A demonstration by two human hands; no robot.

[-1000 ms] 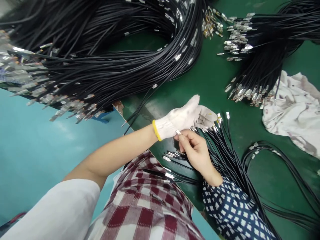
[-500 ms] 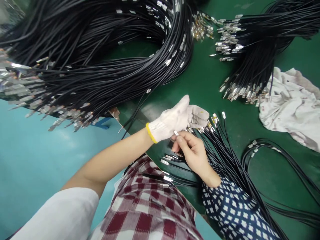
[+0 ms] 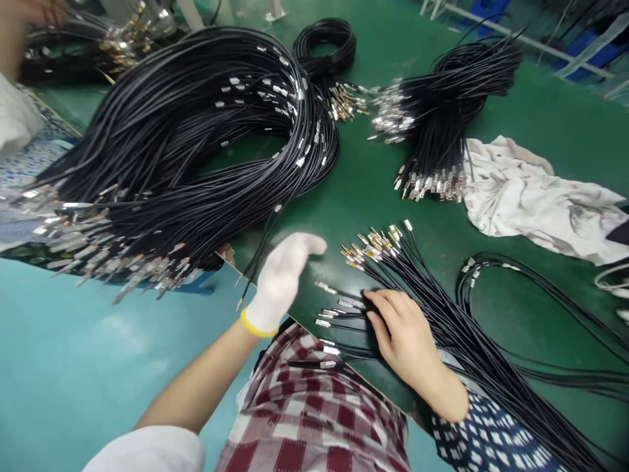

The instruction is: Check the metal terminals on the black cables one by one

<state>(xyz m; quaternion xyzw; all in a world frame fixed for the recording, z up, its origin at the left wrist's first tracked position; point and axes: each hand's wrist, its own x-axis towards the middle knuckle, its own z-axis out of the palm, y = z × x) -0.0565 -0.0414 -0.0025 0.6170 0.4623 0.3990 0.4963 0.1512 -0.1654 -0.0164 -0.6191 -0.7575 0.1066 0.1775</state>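
My left hand (image 3: 282, 282), in a white glove with a yellow cuff, is slightly blurred beside the table edge, fingers extended and nothing visible in it. My bare right hand (image 3: 405, 334) rests over several black cables, its thumb and index fingertip apart beside them. Just left of its fingertips, a cable end with a silver connector (image 3: 324, 286) lies among other loose ends. Behind it a bundle of cables (image 3: 432, 288) runs toward the lower right, with silver and yellowish connectors (image 3: 376, 246) at its near end.
A large looped cable bundle (image 3: 314, 154) covers the left of the green table (image 3: 358, 183). More bundles (image 3: 452, 98) and a stained white cloth (image 3: 531, 196) lie at the back right. A thin cable coil (image 3: 464, 288) is at right. Another person's arm (image 3: 10, 39) shows top left.
My hands have separated: the gloved left moved left and down, the right moved down onto the cables, letting go of the small connector it pinched. The view has shifted, showing more of the table.
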